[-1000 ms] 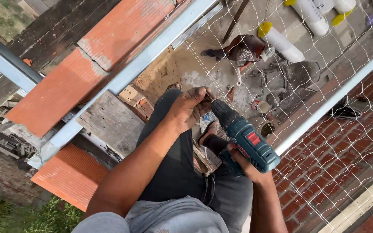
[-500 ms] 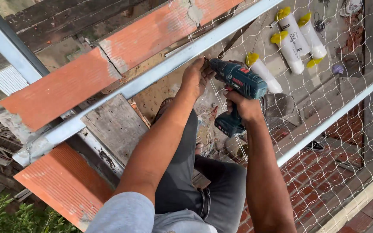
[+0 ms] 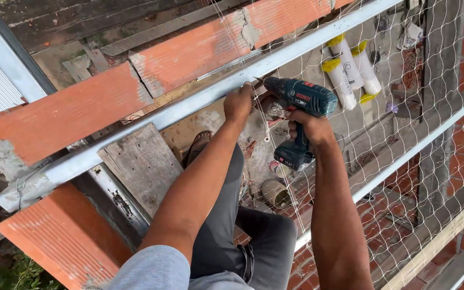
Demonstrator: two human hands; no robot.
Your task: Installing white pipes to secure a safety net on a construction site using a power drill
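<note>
My right hand grips the handle of a blue-green cordless drill, its nose pointing left at a grey metal rail. My left hand rests closed against that rail right at the drill's tip, pinching white netting against the metal. The rail runs diagonally from lower left to upper right along orange brick slabs. The drill bit itself is hidden behind my left hand.
A second metal rail crosses lower right under the netting. Three white tubes with yellow caps lie on the ground below, near a small round container. Red brick paving lies far beneath. A weathered board sits below the upper rail.
Both hands and the drill have risen from above my lap to the upper rail. My left hand now rests on the rail at the drill's tip.
</note>
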